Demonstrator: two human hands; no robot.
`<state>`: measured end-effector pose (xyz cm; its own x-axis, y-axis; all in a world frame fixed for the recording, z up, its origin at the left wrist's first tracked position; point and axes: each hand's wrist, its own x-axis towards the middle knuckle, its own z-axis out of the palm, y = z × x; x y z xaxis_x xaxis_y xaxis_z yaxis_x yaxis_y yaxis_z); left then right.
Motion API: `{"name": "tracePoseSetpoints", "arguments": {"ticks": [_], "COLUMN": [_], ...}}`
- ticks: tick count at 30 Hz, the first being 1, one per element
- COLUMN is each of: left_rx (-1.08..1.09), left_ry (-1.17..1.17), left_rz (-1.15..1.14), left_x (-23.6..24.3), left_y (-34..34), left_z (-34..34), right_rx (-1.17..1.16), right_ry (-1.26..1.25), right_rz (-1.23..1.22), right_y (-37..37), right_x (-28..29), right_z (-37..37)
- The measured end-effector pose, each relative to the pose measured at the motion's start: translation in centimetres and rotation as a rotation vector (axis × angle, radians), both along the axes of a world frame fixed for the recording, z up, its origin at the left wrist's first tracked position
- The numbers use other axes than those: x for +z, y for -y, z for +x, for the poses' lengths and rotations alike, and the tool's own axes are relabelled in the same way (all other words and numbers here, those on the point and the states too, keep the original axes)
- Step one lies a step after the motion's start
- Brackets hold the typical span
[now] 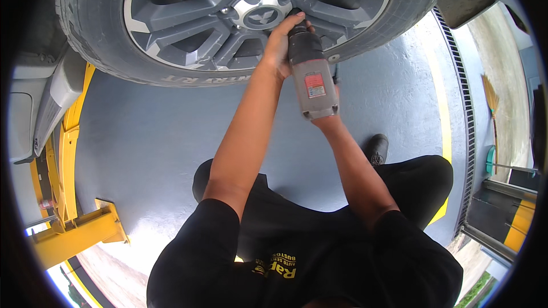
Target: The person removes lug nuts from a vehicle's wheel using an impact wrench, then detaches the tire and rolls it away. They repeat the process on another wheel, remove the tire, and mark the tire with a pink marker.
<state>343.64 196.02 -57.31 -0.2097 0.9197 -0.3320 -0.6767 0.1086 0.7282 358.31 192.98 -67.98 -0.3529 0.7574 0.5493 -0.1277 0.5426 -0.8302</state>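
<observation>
A grey and black impact wrench point(313, 77) points up at the car wheel point(200, 28), its nose at a lug position just right of the silver centre cap point(261, 17). My left hand point(279, 45) is wrapped around the front of the wrench, close to the spokes. Beneath the tool's body, my right hand point(326, 121) is mostly hidden; its wrist comes up behind the housing, where the handle would be. Lug nuts point(224, 10) show around the hub to the left of the wrench.
A yellow lift post point(69, 154) with a base arm point(85, 234) stands at left, beside the car's body. On the right run a yellow floor line point(439, 108) and a drain grate point(465, 108). A broom point(492, 102) leans beyond them. My shoe point(377, 149) rests on the grey floor point(171, 120).
</observation>
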Motion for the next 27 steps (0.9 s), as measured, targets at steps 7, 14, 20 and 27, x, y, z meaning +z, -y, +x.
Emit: {"name": "tracePoseSetpoints", "arguments": {"ticks": [7, 14, 20, 27], "left_rx": [-0.022, 0.048, 0.06, 0.106], "left_ry": [-0.018, 0.008, 0.037, 0.017], "left_rz": [0.007, -0.01, 0.055, 0.027], "left_x": [-1.6, -2.0, -2.1, -2.8], "left_y": [1.1, 1.4, 1.6, 1.9], "left_z": [0.3, 1.8, 3.7, 3.3], "right_rx": [0.091, 0.035, 0.027, 0.006], "right_ry": [0.168, 0.188, 0.234, 0.233], "right_rz": [-0.153, -0.157, -0.144, -0.101], "right_y": [0.1, 1.2, 0.9, 2.6], "right_x": [-0.4, -1.3, -0.1, -1.0], "right_z": [2.2, 3.1, 5.0, 4.6]}}
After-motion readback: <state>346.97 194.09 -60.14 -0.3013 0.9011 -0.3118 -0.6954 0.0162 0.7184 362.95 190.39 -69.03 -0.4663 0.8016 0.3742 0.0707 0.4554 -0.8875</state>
